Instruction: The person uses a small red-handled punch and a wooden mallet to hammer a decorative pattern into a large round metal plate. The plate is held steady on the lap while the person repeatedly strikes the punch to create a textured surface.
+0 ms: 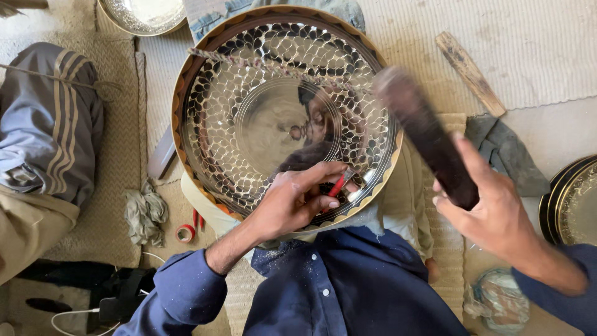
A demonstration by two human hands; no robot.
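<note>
round metal tray (249,81) on lap; left hand (295,202) pinching red-handled punch (337,185) on rim; right hand (491,208) gripping dark mallet (423,134), raised.

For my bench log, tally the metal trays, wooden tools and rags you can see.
Metal trays: 3 (big patterned one, top edge, right edge)
Wooden tools: 2 (mallet, stick)
Rags: 2 (pale, grey)
Total: 7
</note>
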